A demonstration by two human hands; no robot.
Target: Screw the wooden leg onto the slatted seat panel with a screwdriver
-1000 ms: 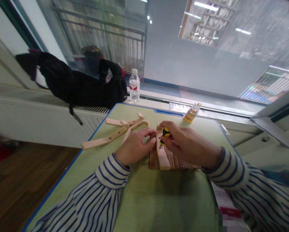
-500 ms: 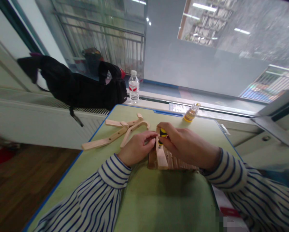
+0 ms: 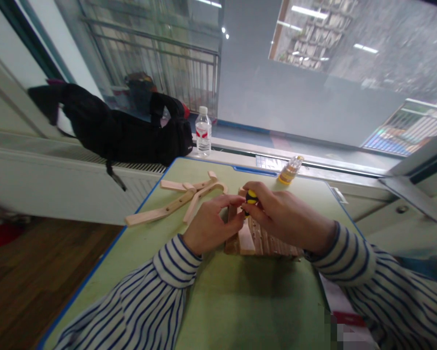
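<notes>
My right hand [image 3: 277,214] is closed around a stubby yellow-and-black screwdriver [image 3: 252,196], tip downward. Beneath it lies a pale wooden strip [image 3: 246,238] on a brown, ridged wooden piece [image 3: 275,243]. My left hand [image 3: 216,221] reaches in from the left, its thumb and forefinger closed together beside the screwdriver's lower end. What those fingers pinch is hidden. Left of my hands rest several loose pale wooden pieces with bent ends and small holes, among them a long one [image 3: 154,215] and a curved one [image 3: 200,194].
The green table [image 3: 255,301] has a blue edge. A yellow-bottomed clear bottle [image 3: 290,170] lies tilted at its far right. On the sill beyond stand a water bottle [image 3: 203,133] and a black bag [image 3: 127,136], before the window.
My left hand has shifted right, its fingers now at the screwdriver's lower end, over the pale strip. The screwdriver in my right hand has moved slightly up and right.
</notes>
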